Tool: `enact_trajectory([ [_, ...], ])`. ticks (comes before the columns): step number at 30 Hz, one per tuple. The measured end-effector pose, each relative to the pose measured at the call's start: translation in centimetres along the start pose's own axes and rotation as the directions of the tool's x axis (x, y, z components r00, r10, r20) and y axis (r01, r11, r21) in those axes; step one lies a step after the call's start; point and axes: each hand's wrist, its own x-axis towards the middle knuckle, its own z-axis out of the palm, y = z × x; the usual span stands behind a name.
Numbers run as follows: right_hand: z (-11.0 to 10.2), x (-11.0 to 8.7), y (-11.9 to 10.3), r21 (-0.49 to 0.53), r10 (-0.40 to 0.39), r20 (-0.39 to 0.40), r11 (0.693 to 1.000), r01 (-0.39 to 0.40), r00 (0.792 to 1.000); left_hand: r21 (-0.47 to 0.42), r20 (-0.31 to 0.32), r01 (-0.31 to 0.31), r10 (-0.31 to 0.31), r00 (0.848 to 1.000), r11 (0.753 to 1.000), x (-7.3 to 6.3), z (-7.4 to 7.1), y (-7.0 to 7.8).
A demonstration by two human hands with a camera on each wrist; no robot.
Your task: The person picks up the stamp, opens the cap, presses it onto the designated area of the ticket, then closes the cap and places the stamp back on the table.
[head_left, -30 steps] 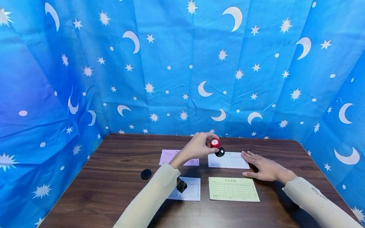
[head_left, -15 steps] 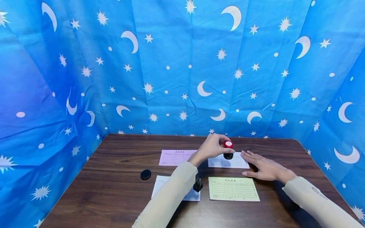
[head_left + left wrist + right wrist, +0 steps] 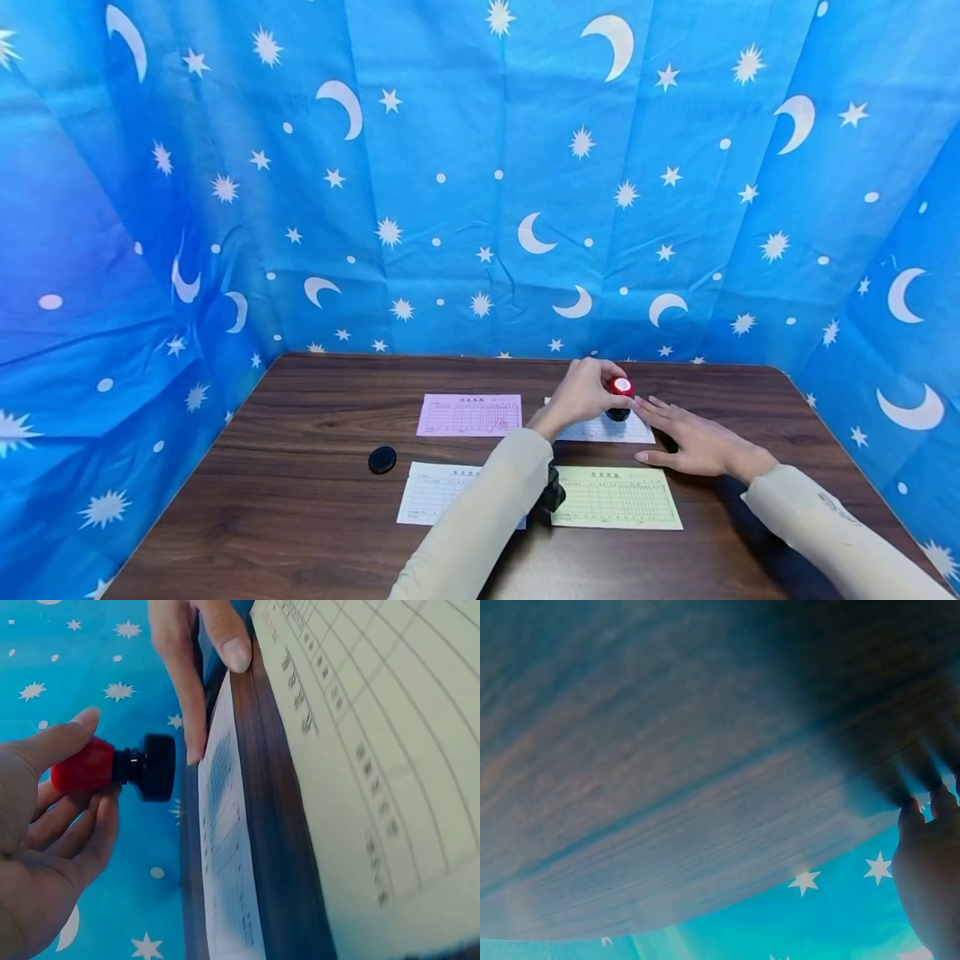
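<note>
My left hand (image 3: 581, 392) grips a stamp (image 3: 84, 766) by its red handle, thumb on one side and fingers on the other. The black stamp base (image 3: 159, 768) hangs a small gap above the pale blue form (image 3: 600, 432) at the back right. Fingers of my right hand (image 3: 693, 440) lie straight at that form's right edge, with the thumb spread toward the front. In the right wrist view only part of the right hand (image 3: 934, 862) shows, at the right border.
A pink form (image 3: 457, 414) with a red mark lies back left. In front are a white-blue form (image 3: 427, 493), partly covered by my left sleeve, and a yellow form (image 3: 622, 500). A round black cap (image 3: 382, 459) sits left on the wooden table (image 3: 300, 500). A star-patterned curtain surrounds the table.
My left hand has carried the stamp rightward across the pale blue form, toward the right hand, turning it from tilted to upright. The right hand has stayed in place.
</note>
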Motion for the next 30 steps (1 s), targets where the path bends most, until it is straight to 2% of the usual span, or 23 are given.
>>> enact_trajectory([
  [3,0.0,-0.1,0.0,0.004,0.001,0.005,1.000,-0.001,1.000,-0.002,-0.028,0.034,-0.034,0.999,0.999,0.2,0.9,0.3],
  [7,-0.1,-0.1,0.0,0.011,0.005,-0.002,1.000,-0.005,1.000,0.029,-0.063,0.045,-0.043,0.997,0.999,0.4,1.9,0.6],
  [15,-0.1,-0.1,-0.1,0.004,0.035,-0.003,0.999,-0.035,0.999,0.060,-0.039,0.069,-0.067,0.997,0.996,0.2,2.7,1.2],
  [30,-0.1,-0.1,-0.1,-0.004,0.051,0.008,0.999,-0.051,0.999,0.012,-0.052,0.106,-0.105,0.993,0.994,0.0,3.9,1.3],
])
